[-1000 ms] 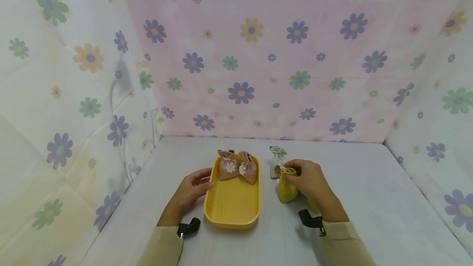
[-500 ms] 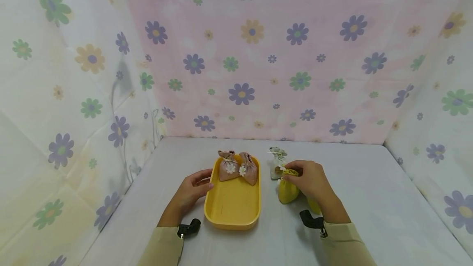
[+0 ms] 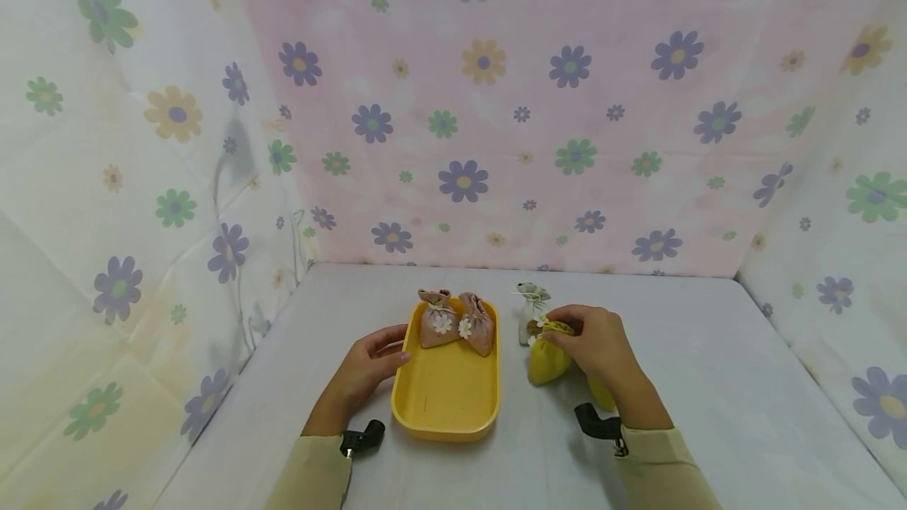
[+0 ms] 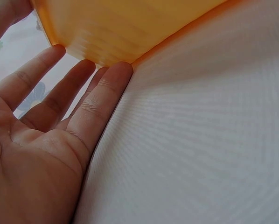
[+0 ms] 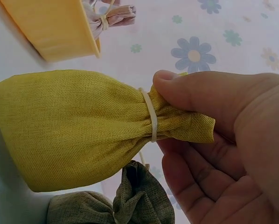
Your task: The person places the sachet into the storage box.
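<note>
My right hand (image 3: pixel 594 341) pinches the gathered neck of a yellow drawstring pouch (image 5: pixel 79 128) between thumb and fingers, its tied cord just in front of the thumb. In the head view this yellow pouch (image 3: pixel 549 362) hangs tilted, its base toward the tray. Beside the yellow tray (image 3: pixel 446 408), my left hand (image 3: pixel 368 364) rests its fingertips on the outer left wall, with the thumb at the rim. The left wrist view has those fingers (image 4: pixel 100 105) fairly straight against the tray wall (image 4: pixel 139 28). Two pink pouches with white flowers (image 3: pixel 439 327) (image 3: pixel 478 327) lie at the tray's far end.
A pale grey-green pouch (image 3: pixel 531 317) stands behind the held one. Another yellow pouch (image 3: pixel 602 394) is partly hidden under the right wrist. A dark greyish pouch (image 5: pixel 146 198) shows low in the right wrist view. Flowered cloth (image 3: pixel 460 101) encloses the white table (image 3: pixel 744 384).
The yellow pouch in my right hand has swung slightly left and up, its base tipping toward the tray. My left hand and the tray have stayed in place.
</note>
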A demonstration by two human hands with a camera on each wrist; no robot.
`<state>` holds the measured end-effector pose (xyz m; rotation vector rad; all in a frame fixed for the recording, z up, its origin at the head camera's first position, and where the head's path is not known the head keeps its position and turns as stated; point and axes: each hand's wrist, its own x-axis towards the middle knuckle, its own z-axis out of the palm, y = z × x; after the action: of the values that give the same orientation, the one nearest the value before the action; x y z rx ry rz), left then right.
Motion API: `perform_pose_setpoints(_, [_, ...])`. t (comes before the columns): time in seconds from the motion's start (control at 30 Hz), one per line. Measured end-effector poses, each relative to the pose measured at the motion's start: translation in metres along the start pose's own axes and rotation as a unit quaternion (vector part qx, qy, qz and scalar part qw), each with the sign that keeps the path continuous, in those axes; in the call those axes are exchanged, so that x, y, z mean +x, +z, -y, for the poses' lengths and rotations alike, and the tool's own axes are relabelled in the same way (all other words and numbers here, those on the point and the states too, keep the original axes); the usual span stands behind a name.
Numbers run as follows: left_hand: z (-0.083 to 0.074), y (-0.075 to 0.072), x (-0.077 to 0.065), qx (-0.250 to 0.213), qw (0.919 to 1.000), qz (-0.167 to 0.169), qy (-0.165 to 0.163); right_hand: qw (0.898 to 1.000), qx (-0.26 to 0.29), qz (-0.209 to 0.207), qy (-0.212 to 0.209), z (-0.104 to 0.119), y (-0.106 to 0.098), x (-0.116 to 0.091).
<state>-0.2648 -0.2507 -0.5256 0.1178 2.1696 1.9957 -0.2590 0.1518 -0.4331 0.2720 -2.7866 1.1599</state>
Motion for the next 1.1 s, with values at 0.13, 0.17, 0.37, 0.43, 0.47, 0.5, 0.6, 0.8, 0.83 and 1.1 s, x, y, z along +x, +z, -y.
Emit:
perform_pose_setpoints(0.13, [0.001,0.0,0.0,0.005,1.0,-0.001,-0.001,1.0,0.003,-0.009,-0.007,0.0,0.0,-0.001])
perform_pose_setpoints(0.17, [0.001,0.0,0.0,0.006,1.0,-0.001,-0.001,1.0,0.004,-0.011,-0.01,0.0,0.0,-0.001])
perform_pose_setpoints(0.37, [0.0,0.0,0.0,0.006,1.0,-0.002,0.001,0.999,0.003,-0.028,-0.027,0.001,0.001,-0.001])
perform_pose_setpoints(0.43, [-0.001,0.0,0.0,0.009,1.0,-0.003,0.002,0.999,0.003,-0.032,-0.033,0.002,0.0,-0.001])
perform_pose_setpoints(0.47, [-0.001,0.0,0.0,0.011,0.9999,-0.004,0.001,0.999,0.003,-0.035,-0.036,0.002,0.0,-0.002])
perform_pose_setpoints(0.5, [-0.001,0.001,-0.001,0.012,0.9999,-0.006,0.001,0.999,0.003,-0.037,-0.037,0.003,0.0,-0.001])
perform_pose_setpoints(0.6, [-0.002,0.001,-0.001,0.014,0.9999,-0.009,0.0,0.998,0.003,-0.042,-0.045,0.005,0.0,-0.002])
perform_pose_setpoints(0.8, [-0.001,0.0,0.0,0.016,0.9998,-0.012,-0.002,0.998,0.006,-0.055,-0.043,0.012,0.001,-0.002])
perform_pose_setpoints(0.83, [0.0,-0.001,0.001,0.016,0.9998,-0.013,-0.002,0.997,0.006,-0.057,-0.043,0.013,0.001,-0.002])
perform_pose_setpoints(1.1, [0.002,-0.002,0.003,0.009,0.9999,-0.006,-0.007,0.997,0.021,-0.063,-0.039,0.022,0.003,-0.005])
